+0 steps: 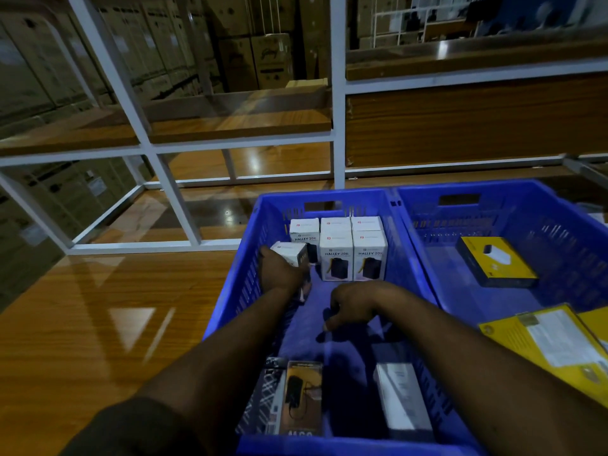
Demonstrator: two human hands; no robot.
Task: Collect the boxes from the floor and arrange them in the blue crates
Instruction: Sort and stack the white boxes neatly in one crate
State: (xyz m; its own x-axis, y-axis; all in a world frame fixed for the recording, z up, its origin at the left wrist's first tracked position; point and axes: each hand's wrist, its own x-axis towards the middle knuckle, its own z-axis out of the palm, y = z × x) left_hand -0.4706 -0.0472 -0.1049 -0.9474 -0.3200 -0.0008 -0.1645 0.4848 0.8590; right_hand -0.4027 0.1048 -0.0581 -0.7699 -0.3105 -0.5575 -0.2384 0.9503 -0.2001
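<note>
Glossy wooden flooring (98, 324) and white shelf frames (338, 93) surround two blue crates. We see our left hand (283, 274) gripping a tilted white box (289, 253) inside the left crate (230, 311), just beside upright white boxes (352, 251). Our right hand (352, 304) hangs loosely curled, holding nothing. Within the right crate (526, 199) lies a yellow box (496, 261).

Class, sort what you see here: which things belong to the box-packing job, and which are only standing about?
Part of the job:
left hand, holding a white box
right hand, holding nothing
left crate with a row of white boxes
right crate with a yellow box

Standing about:
white rack
wooden shelf
cartons behind
</note>
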